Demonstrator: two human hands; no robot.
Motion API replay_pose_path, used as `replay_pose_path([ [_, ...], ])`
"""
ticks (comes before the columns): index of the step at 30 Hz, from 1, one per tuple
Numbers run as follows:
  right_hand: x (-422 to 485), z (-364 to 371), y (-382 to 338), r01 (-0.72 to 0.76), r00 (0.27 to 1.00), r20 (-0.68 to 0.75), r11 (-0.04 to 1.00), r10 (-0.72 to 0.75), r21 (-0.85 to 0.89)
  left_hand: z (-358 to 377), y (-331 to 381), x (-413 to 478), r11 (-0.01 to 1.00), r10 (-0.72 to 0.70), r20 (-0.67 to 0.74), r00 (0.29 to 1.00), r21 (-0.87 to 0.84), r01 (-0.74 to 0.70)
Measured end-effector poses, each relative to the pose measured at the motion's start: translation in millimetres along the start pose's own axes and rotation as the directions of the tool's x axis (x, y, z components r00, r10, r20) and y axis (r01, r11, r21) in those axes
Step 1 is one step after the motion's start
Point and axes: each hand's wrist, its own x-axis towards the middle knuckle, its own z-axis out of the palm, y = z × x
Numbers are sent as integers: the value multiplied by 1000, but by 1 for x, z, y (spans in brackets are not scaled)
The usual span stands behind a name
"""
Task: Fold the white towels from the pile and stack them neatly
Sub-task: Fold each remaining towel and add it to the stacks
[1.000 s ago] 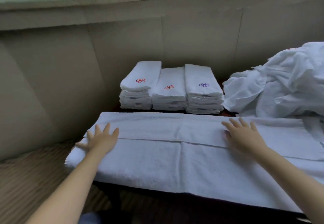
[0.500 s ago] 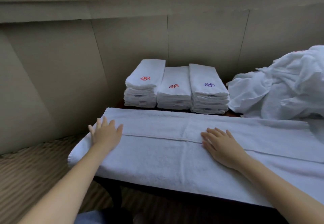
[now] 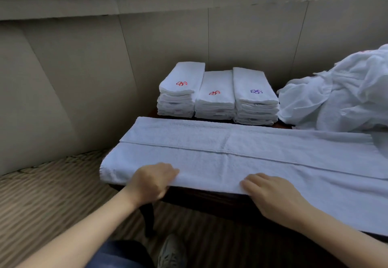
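A long white towel (image 3: 231,162) lies spread across a dark low table (image 3: 210,199), its far edge folded toward the middle. My left hand (image 3: 153,180) grips the towel's near edge at the left, fingers curled over it. My right hand (image 3: 270,196) holds the same near edge further right, with its fingers on top and the thumb hidden. Behind the towel stand three stacks of folded white towels (image 3: 216,95) bearing small red and purple marks. The unfolded white pile (image 3: 346,91) sits at the back right.
A beige panelled wall (image 3: 168,36) rises right behind the stacks, with a window ledge above it. Striped carpet (image 3: 42,194) covers the floor at the left. The table's leg (image 3: 148,215) and my shoe (image 3: 172,251) show below the table edge.
Both hands slid from the towel's middle seam back to its near edge and closed on it. The view has tilted down a little.
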Motion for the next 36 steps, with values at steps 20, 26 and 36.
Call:
replay_pose_path([
  [20, 123, 49, 185, -585, 785, 165, 802, 597, -120, 51, -188, 28, 40, -923, 381, 53, -43, 998],
  [26, 141, 62, 202, -648, 727, 250, 759, 640, -59, 77, -191, 44, 152, -968, 239, 71, 341, 928],
  [36, 106, 59, 162, -769, 635, -41, 626, 772, -132, 121, -60, 177, 539, -698, 654, 292, 212, 815],
])
